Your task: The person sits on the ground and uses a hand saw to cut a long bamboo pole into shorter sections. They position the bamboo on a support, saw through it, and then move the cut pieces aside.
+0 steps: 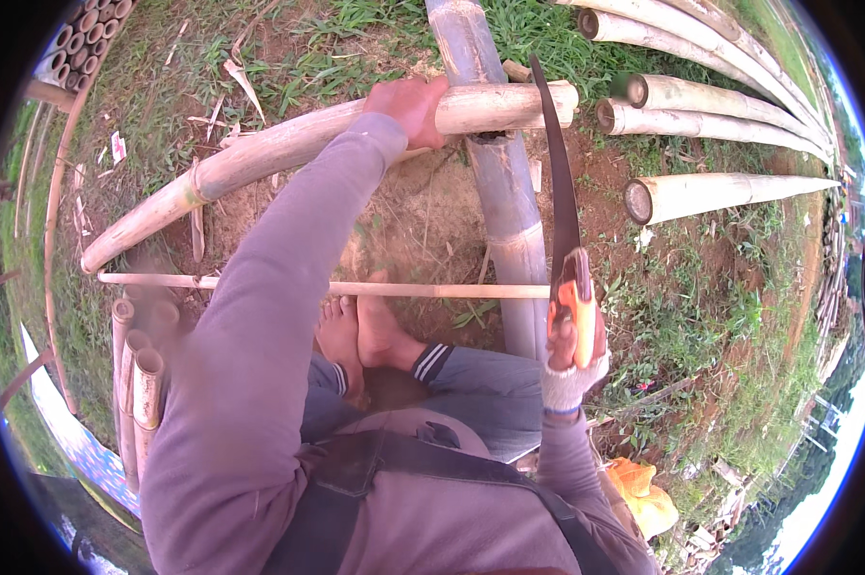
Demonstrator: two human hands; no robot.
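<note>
My left hand (408,107) is wrapped around a pale bamboo pole (279,149), pressing it across a thicker grey bamboo pole (512,206) that has a notch by the crossing. In my right hand (581,356), which has a whitish knit covering at the wrist, is the orange handle of a handsaw (560,182). The dark curved blade points away from me and lies over the pale pole close to its right end. Whether its teeth have cut in cannot be made out. A thin bamboo stick (432,289) runs crosswise nearer to me, above my bare feet.
Several cut bamboo poles (710,117) lie on the grass at the right. Short upright bamboo pieces (147,388) stand at the left, and a stack of bamboo (87,43) sits far left. An orange-yellow bag (643,494) rests at lower right among scraps.
</note>
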